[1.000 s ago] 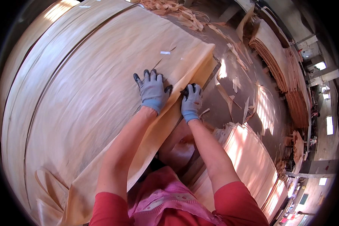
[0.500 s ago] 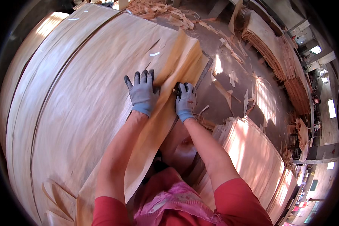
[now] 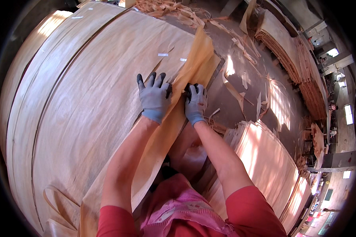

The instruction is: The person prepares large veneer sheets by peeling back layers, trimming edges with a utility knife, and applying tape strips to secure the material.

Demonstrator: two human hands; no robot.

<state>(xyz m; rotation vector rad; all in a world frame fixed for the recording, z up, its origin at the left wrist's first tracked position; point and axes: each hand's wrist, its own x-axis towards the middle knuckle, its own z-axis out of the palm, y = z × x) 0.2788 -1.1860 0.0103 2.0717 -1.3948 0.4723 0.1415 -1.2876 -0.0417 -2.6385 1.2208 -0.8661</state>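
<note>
A broad sheet of pale wood veneer (image 3: 95, 102) lies before me, its right edge raised into a long, yellowish-brown fold (image 3: 197, 55). On the sheet, just left of the fold, rests my left hand (image 3: 154, 98), in a grey glove with dark fingertips. Its fingers are spread and the thumb lies against the fold. My right hand (image 3: 195, 102), gloved the same way, is closed at the fold's right side, its fingers curled onto the veneer edge. Its fingertips are partly hidden. Short white tape pieces (image 3: 163, 54) stick to the sheet beyond my left hand.
A stack of veneer sheets (image 3: 261, 154) stands at the lower right, another stack (image 3: 288, 55) at the far right. Veneer scraps (image 3: 174, 10) litter the floor (image 3: 253, 91). A curled loose strip (image 3: 61, 205) lies at the lower left.
My left hand has shifted a little right, closer to the fold. The fold's far part stands higher and has moved right, and a second tape piece shows beside it. My right hand stays nearly in place.
</note>
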